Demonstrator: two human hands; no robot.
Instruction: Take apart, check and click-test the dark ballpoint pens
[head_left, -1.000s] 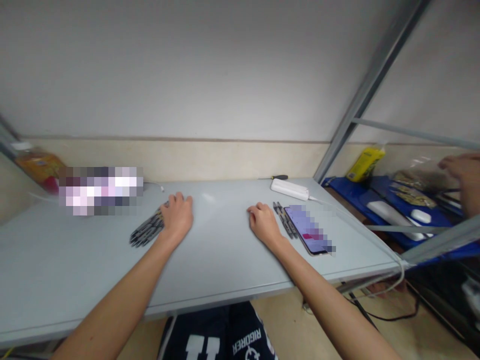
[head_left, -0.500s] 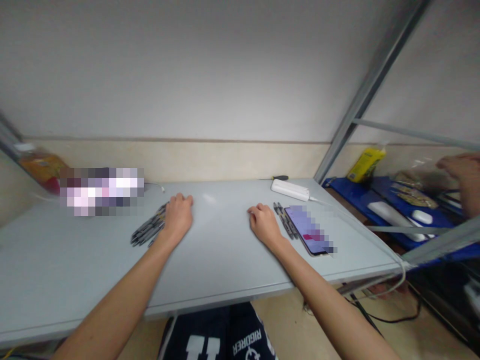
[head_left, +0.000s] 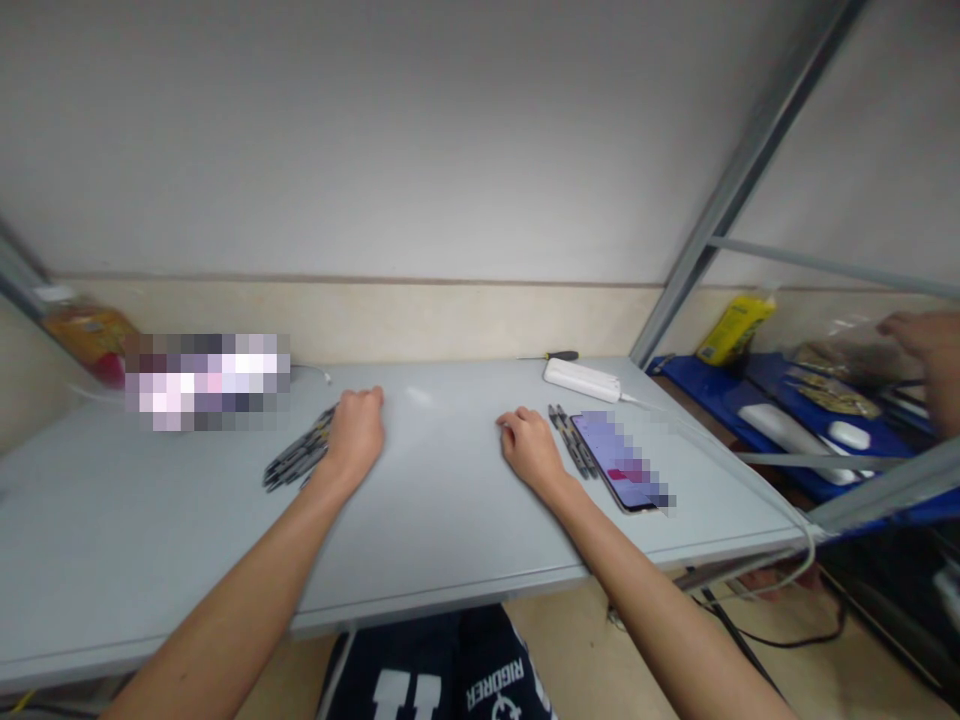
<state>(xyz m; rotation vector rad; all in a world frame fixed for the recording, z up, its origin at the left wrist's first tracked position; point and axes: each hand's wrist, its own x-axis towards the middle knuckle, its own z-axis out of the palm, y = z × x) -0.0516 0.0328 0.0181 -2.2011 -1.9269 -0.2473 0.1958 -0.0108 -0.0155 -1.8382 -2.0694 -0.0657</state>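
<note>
My left hand rests on the desk, its fingers curled under in a loose fist. Its outer side lies against a bundle of grey pens and covers their far ends. What is inside that fist, if anything, is hidden. Across the desk my right hand lies with loosely bent fingers, thumb and forefinger a little apart, and nothing shows between them. Just right of it is a smaller group of pens, side by side. A phone with a lit, partly blurred screen lies beside these pens.
Behind the phone sit a white power strip and a screwdriver. A blurred object and an orange bottle stand back left. Beyond the metal frame, another person's hand is above a blue table with a yellow packet.
My left hand has curled in slightly; its thumb side now looks more closed. My right hand, the pens and the phone stay put. The view has shifted very slightly.
</note>
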